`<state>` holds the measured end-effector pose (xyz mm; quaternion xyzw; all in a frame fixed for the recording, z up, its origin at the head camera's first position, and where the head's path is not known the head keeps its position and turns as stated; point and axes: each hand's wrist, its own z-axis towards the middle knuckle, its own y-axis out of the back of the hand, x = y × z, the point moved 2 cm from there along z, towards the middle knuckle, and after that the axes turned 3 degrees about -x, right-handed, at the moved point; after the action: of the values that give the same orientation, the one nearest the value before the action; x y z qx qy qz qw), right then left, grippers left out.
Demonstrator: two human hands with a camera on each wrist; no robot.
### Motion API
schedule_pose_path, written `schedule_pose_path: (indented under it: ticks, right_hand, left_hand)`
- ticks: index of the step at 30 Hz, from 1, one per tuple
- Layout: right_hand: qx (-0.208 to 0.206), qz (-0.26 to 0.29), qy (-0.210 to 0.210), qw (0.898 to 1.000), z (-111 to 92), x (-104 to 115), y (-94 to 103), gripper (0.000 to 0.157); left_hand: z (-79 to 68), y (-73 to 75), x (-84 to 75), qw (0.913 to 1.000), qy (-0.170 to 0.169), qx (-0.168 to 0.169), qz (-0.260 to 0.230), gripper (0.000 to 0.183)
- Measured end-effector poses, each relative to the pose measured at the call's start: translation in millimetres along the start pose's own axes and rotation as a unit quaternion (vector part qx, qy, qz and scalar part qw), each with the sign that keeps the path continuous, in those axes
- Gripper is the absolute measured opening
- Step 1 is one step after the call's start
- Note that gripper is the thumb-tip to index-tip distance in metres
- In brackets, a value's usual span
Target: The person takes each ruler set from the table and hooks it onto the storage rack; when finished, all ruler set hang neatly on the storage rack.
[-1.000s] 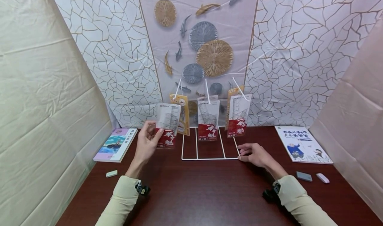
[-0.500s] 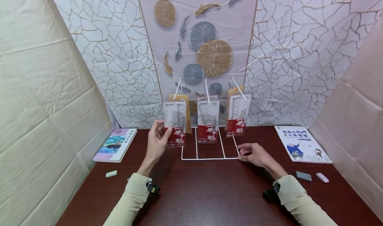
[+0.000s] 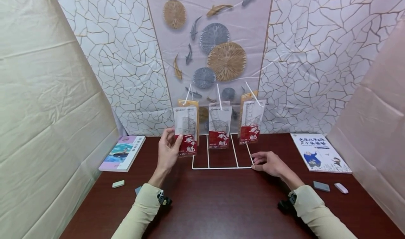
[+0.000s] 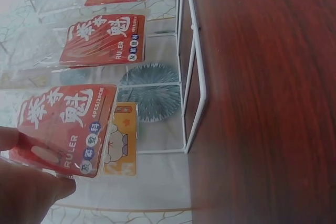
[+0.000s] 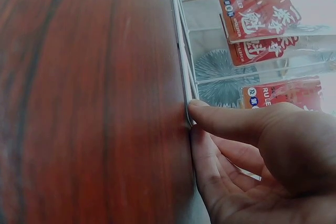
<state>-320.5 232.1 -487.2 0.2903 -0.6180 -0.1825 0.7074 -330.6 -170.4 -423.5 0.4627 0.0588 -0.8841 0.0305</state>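
Across the dark wooden surface (image 3: 221, 204) I watched little move except on the left side; the white wire rack (image 3: 221, 167) stood where it had been, at 12 o'clock from me, with its middle and right hooks each carrying a ruler pack (image 3: 220, 127). My right hand (image 3: 269, 163) had not shifted: its fingers lay fairly straight with the tips pressed to the rack's front right corner, steadying the base at about 1 o'clock, gripping nothing. The change was in my left hand (image 3: 167, 151), which had carried the red-and-clear ruler set (image 3: 185, 130) up and to the right, from 10 o'clock toward 11 o'clock, until the packet stood upright right in front of the orange card (image 3: 190, 103) on the left hook. That hand pinched the packet's lower left edge between thumb and fingers. I judged the packet lined up with the left hook but could not tell whether its hole had caught the wire.
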Motion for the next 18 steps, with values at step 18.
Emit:
schedule_pose_path:
  ticks: [18]
  right_hand:
    - [-0.003, 0.007, 0.017, 1.0, 1, 6, 0.2, 0.049]
  left_hand:
    - [13.9, 6.2, 17.6, 0.9983, 0.056, 0.009, -0.011, 0.033]
